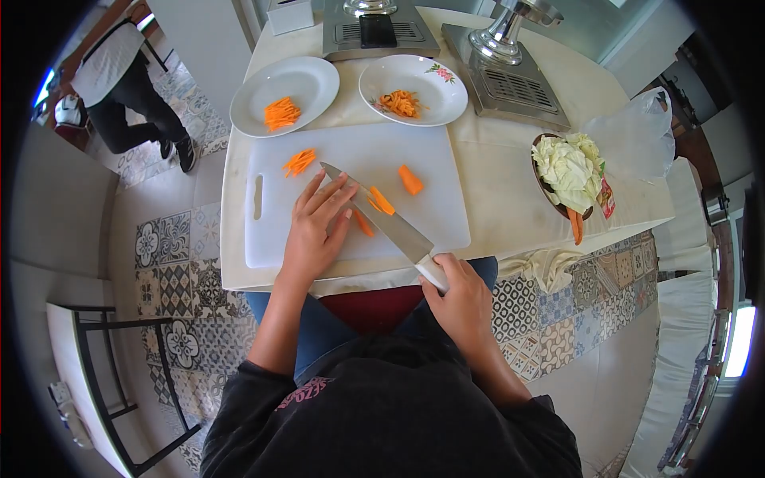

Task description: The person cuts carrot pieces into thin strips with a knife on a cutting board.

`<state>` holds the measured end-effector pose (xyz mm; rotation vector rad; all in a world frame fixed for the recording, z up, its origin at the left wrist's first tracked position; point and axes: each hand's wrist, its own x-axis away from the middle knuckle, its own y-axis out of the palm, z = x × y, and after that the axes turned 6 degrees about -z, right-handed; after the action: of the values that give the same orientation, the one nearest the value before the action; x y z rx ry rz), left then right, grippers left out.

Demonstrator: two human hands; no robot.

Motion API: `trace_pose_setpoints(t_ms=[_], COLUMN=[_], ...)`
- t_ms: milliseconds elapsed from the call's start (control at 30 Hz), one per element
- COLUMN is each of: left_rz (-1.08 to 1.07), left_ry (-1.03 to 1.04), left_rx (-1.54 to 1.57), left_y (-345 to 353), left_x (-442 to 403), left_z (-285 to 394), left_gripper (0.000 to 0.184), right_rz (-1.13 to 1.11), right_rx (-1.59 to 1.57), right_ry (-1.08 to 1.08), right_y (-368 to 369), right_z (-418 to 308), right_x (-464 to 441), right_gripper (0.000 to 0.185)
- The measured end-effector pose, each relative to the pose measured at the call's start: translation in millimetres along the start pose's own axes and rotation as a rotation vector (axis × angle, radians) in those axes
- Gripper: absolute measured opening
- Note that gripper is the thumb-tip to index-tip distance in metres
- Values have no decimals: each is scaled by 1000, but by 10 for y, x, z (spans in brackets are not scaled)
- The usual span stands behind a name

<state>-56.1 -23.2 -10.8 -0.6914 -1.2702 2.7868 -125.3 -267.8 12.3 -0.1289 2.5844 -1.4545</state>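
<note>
My right hand (457, 296) is wrapped round the white handle of a large knife (398, 231), whose blade points up and left over the white cutting board (358, 147). Near the blade's tip, the fingers of my left hand (319, 223) rest at the blade, slightly spread. Orange carrot slices (381, 201) lie against the blade's far side, and another carrot piece (363, 224) is on the near side, beside my left fingertips. A pile of carrot sticks (300, 162) sits at the board's upper left. To the right of the blade is a carrot chunk (410, 180).
Beyond the board stand a white plate (319, 84) with carrot sticks and a flowered plate (374, 73) with carrot shreds. Two metal appliances (522, 88) are behind. A bowl of cabbage (570, 171) and a plastic bag (637, 131) are right. A person (131, 88) stands far left.
</note>
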Motion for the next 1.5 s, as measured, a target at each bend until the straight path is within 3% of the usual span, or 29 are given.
trace_pose_setpoints(t_ms=[233, 433, 633, 833, 933, 1267, 1500], left_rz=[-96, -155, -234, 20, 137, 106, 163], left_ry=[93, 127, 36, 83, -26, -180, -230], left_rx=[-47, -134, -114, -67, -93, -56, -94], left_y=[-64, 18, 102, 3, -118, 68, 165], left_x=[-223, -395, -456, -409, -292, 174, 243], left_z=[100, 103, 137, 127, 98, 163, 139], left_gripper=[33, 13, 7, 9, 8, 11, 37], right_rz=[4, -51, -138, -189, -234, -420, -382], right_rx=[12, -37, -29, -141, -221, -338, -253], right_ry=[10, 29, 86, 56, 70, 94, 65], right_y=[-27, -77, -156, -306, -408, -299, -189], right_z=[53, 51, 47, 78, 77, -80, -157], right_x=[25, 51, 99, 163, 188, 172, 170], right_gripper=[27, 29, 29, 29, 27, 22, 26])
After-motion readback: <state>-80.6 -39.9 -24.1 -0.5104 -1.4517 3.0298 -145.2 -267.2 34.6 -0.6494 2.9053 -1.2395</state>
